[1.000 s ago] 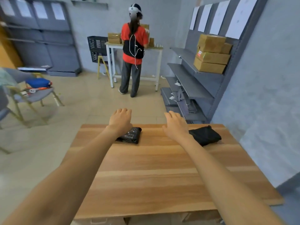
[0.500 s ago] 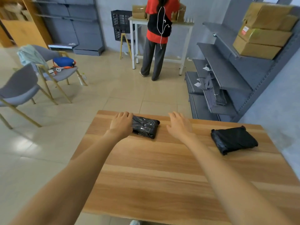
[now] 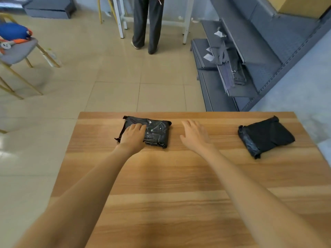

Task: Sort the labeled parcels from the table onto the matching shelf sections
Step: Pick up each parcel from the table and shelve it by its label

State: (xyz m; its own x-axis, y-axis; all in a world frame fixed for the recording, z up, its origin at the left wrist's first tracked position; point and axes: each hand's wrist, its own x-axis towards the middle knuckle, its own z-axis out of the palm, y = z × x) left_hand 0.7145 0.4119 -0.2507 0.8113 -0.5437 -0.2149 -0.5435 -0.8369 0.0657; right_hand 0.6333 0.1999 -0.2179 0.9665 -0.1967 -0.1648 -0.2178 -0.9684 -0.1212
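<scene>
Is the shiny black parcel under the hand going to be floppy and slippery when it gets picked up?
Probably a bit of both. The shiny black parcel is wrapped in glossy, wrinkled plastic, so it may slide under the left hand resting on it. Its loose corners suggest a soft wrap, yet it lies flat and blocky on the table, so it likely sags little. It shouldn't roll.

Bare wooden table (image 3: pixel 170 176) between two black parcels — one under the left hand (image 3: pixel 133 135), one (image 3: pixel 266 136) well right — passable.
</scene>
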